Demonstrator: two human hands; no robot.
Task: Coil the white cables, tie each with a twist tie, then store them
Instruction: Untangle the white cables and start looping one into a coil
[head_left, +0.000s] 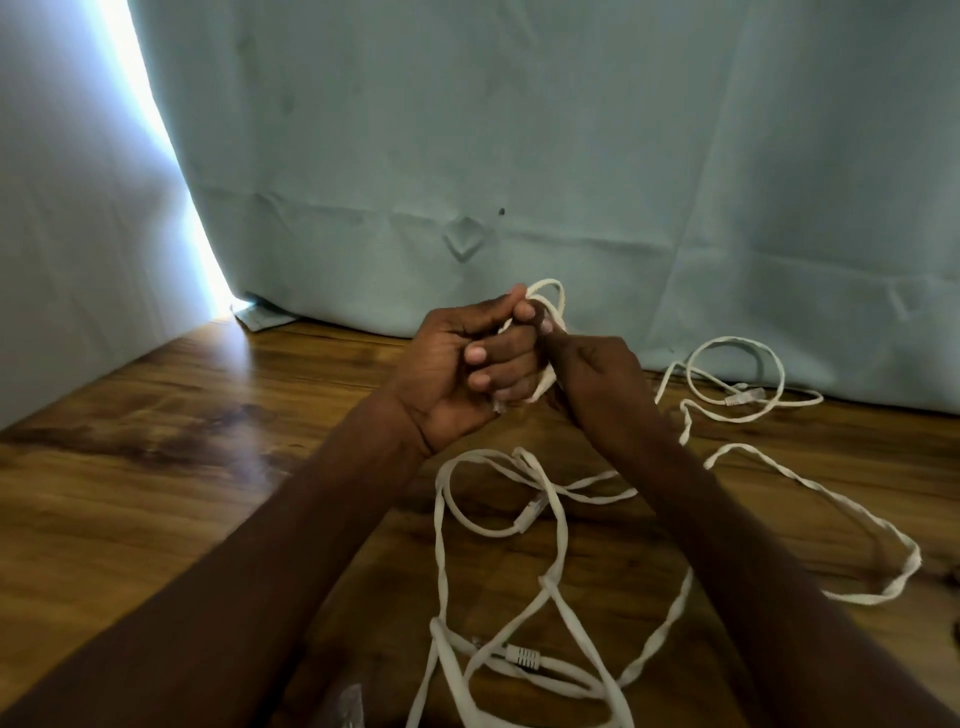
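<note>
Both hands meet above the middle of the wooden table (156, 467). My left hand (467, 369) grips a small coil of flat white cable (550, 296), fingers curled round it, with loops sticking out above the fist. My right hand (592, 374) pinches the same coil from the right side. More white cable (545, 519) trails from the hands and lies in loose tangled loops on the table below and to the right. A clear plug end (743, 397) lies near the back right, and a grey connector (522, 657) lies at the front.
A pale blue curtain (519, 156) hangs right behind the table's far edge, with a bright gap of light (171, 171) at the left. A clear plastic item (348, 706) shows at the bottom edge. The left part of the tabletop is bare wood.
</note>
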